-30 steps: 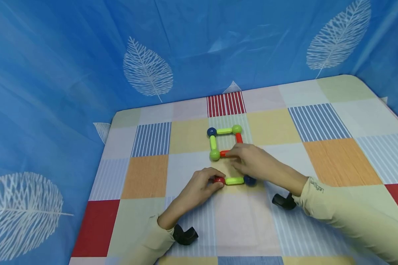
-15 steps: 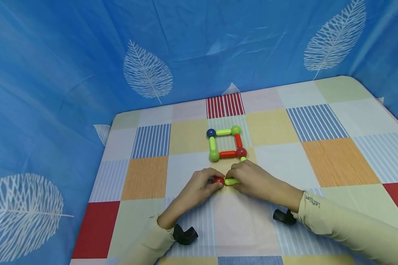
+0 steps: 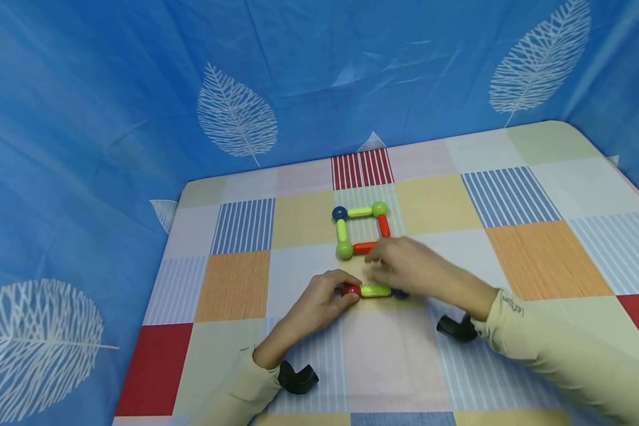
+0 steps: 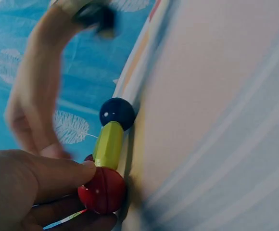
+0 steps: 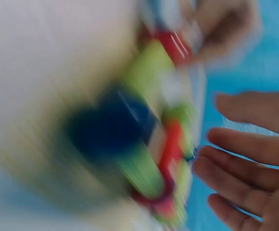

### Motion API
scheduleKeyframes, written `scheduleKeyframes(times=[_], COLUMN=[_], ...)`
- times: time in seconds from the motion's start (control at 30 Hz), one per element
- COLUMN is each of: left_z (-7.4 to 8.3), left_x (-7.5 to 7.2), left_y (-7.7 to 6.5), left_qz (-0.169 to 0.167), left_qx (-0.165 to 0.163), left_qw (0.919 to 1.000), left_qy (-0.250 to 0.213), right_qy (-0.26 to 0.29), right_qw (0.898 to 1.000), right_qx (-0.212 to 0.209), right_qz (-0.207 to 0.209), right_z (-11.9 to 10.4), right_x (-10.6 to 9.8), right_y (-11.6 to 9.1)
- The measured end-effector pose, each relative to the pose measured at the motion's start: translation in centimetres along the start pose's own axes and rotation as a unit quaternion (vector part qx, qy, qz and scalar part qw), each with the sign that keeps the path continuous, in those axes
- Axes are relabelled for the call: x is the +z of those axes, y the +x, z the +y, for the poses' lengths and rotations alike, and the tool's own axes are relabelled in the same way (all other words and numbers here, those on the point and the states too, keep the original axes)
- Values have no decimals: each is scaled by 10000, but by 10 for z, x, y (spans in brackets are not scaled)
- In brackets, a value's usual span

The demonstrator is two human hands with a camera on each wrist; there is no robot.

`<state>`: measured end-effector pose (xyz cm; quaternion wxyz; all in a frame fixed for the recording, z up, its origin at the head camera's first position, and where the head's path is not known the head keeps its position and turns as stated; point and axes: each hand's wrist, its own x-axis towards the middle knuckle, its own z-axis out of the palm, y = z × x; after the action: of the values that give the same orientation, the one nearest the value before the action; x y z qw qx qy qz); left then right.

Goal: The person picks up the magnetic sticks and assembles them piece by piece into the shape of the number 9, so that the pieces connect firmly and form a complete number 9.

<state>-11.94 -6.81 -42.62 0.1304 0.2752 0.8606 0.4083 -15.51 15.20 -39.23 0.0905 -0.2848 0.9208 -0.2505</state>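
My left hand (image 3: 322, 299) pinches a red ball (image 4: 102, 190) between thumb and fingers near the table's middle. From that ball a yellow-green rod (image 3: 375, 290) runs right to a dark blue ball (image 4: 117, 114). In the right wrist view, blurred, another green rod (image 5: 142, 171) leads from the blue ball toward the square. That square of rods and balls lies just beyond, with a blue ball (image 3: 339, 213), two green balls, two green rods and two red rods. My right hand (image 3: 410, 266) hovers over its near right corner, fingers spread, holding nothing and hiding the ball there.
A patchwork cloth (image 3: 303, 225) covers the table. Blue sheeting (image 3: 351, 71) with white leaf prints hangs along the back and sides. Each wrist wears a black mount (image 3: 297, 378).
Half a second ago my right hand was lower, at the blue ball; it has lifted off and moved away, uncovering that ball. My left hand stays on the red ball.
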Motion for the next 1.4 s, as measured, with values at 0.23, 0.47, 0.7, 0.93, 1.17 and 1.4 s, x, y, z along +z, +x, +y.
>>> scheduleKeyframes(times=[0.23,0.47,0.7,0.93,1.17,1.4], left_z=[0,5,6,7,6,5], left_x=[2,11,12,10,10,11], left_y=[-1,7,8,8,11,13], left_qz=[101,15,138,22,-53,-129], left_qx=[-255,-312,-192,-209,-195,-315], left_qw=[9988,9910,9864,9863,9863,9872], left_qy=[399,1303,1627,1639,1635,1560], right_qy=[244,75,369,553,547,591], right_qw=[9918,9894,9912,9898,9911,9928], right_qx=[1252,1423,1269,1307,1208,1043], right_qz=[61,-290,-124,-90,-104,-36], right_z=[47,65,63,65,66,73], right_x=[-32,-12,-9,-10,-10,-8], right_y=[67,92,96,92,90,87])
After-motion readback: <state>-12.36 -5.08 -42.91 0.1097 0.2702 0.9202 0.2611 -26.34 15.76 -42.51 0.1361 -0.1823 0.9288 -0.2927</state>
